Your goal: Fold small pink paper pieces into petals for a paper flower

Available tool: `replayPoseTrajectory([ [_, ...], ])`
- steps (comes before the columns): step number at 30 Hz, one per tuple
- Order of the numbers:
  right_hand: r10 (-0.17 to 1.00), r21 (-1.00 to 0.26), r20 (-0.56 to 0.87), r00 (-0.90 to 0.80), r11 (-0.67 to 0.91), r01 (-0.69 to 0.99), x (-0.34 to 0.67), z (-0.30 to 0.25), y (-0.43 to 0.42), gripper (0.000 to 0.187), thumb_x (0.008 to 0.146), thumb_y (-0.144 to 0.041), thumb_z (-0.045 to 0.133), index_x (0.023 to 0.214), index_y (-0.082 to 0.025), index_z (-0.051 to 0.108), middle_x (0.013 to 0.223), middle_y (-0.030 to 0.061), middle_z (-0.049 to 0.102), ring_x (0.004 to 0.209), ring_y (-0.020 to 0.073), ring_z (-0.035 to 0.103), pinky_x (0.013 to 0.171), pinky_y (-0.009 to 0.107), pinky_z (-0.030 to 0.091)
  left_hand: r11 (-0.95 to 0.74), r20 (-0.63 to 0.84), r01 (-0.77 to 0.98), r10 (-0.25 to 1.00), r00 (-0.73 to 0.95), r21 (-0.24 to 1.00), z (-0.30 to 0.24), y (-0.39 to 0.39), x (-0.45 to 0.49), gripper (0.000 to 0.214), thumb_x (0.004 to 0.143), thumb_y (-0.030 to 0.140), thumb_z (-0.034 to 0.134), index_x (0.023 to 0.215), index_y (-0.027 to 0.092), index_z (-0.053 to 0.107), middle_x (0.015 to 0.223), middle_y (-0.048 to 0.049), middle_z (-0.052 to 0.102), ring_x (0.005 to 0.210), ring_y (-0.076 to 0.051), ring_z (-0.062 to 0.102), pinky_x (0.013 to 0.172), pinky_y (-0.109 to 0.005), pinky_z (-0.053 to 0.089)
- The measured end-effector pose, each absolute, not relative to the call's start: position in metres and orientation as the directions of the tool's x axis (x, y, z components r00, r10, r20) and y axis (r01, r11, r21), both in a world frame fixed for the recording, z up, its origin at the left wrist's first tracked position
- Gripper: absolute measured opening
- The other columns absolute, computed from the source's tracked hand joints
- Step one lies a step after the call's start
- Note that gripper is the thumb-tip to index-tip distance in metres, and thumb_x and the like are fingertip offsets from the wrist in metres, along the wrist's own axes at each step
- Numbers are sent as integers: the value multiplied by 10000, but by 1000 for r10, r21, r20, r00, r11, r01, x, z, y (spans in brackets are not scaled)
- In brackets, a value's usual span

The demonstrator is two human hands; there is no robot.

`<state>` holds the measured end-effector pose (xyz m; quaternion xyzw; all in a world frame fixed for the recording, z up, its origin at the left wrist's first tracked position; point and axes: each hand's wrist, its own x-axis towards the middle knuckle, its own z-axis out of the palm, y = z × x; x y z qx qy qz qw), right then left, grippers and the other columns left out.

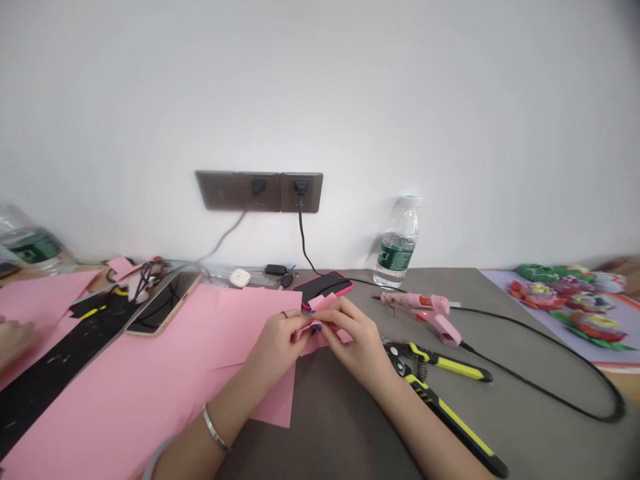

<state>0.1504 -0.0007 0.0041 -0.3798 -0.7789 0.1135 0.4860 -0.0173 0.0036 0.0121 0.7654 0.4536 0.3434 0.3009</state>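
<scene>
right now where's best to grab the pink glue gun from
Take the pink handle of the hot glue gun from the near side, with your right hand. The handle slants toward you on the grey tabletop, while the nozzle points away to the left. The black cord leaves the handle's foot rightward, so coming from the near side should keep you off it.

Silver bangle (216,429), blk ring (284,314), L hand (275,347)

The left hand (274,348) and right hand (351,341) meet — fingers curled, wrists angled inward.
</scene>
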Motion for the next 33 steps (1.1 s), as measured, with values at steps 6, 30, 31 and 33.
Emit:
replayPoseTrajectory([
  [6,737,-615,665,-122,633,471,152,8,2,174,894,-143,535,921,-219,689,766,36,603,670,160,574,602,266,477,-318,202,418,933,299,851,14,4,-18,165,853,190,496,730,175,606,615,29,523,574,-121,469,557,-224,345],
  [30,887,-808,453,-89,451,379,159,5,8,181,838,-235,621,673,-195,560,652,-7,547,548,123,485,505,227,383,-332,230,456,936,265,826,14,6,-24,164,794,133,433,646,170,495,588,40,442,574,-114,423,559,-227,281],
  [31,886,-805,451,-105,455,381,159,5,8,191,848,-238,611,670,-195,557,649,-8,540,548,122,481,505,227,381,-330,231,459,938,259,825,13,6,-24,159,778,122,431,631,174,462,580,45,416,568,-110,405,554,-226,273],
  [33,876,-784,464,-133,476,398,159,5,8,181,860,-222,592,683,-194,567,651,-10,533,558,124,480,517,229,379,-325,230,469,941,250,821,13,6,-24,170,768,118,430,614,182,399,571,52,373,560,-104,374,549,-226,260],
])
